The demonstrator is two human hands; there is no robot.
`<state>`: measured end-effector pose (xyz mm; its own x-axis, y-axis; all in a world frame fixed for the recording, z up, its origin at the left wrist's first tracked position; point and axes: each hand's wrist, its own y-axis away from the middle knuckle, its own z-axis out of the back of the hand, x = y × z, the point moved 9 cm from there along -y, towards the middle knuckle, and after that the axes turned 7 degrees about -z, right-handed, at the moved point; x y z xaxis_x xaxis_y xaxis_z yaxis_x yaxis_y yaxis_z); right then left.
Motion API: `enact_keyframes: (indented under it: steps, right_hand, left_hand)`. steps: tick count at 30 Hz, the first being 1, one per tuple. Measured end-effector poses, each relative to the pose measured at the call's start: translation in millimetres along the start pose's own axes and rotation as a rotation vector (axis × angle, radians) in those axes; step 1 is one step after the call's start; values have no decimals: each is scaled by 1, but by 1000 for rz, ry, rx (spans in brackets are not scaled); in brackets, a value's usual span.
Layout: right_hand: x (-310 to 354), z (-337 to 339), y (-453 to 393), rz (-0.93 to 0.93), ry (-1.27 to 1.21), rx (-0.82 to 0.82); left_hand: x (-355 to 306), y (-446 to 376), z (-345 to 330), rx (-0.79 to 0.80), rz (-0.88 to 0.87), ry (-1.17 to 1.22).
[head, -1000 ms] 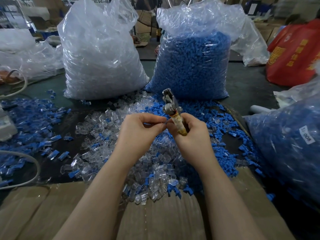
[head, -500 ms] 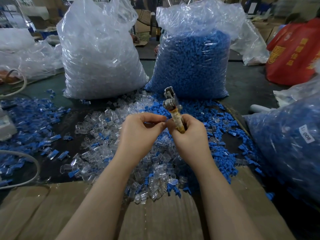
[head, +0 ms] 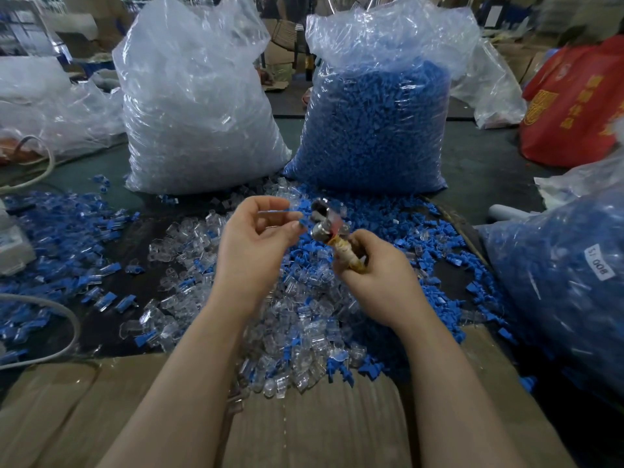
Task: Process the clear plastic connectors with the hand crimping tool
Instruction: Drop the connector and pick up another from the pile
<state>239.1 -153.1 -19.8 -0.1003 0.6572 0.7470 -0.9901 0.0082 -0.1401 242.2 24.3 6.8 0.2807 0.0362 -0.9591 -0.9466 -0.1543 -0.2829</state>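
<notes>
On your right, the clear bag of blue parts [head: 553, 282] carries a small white label [head: 601, 263]. It sits turned sideways and its characters read roughly as "800" beside "15", or possibly "008" and "51" depending on which way up you take it; the print is too tilted to settle that. Further back on your right, the red bag [head: 574, 106] bears yellow printed characters [head: 587, 106] and a round yellow emblem [head: 540, 108], but they are too blurred for you to read. At your far left, the white box [head: 13, 241] shows faint print that cannot be made out.
</notes>
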Motion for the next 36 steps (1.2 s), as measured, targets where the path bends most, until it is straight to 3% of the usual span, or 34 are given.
enact_keyframes:
  steps: [17, 36]
  right_hand:
    - [2, -7, 0, 19, 78, 53]
    - [4, -10, 2, 16, 152, -5]
  left_hand:
    - [-4, -1, 1, 25, -29, 65]
    - [1, -3, 1, 62, -46, -16]
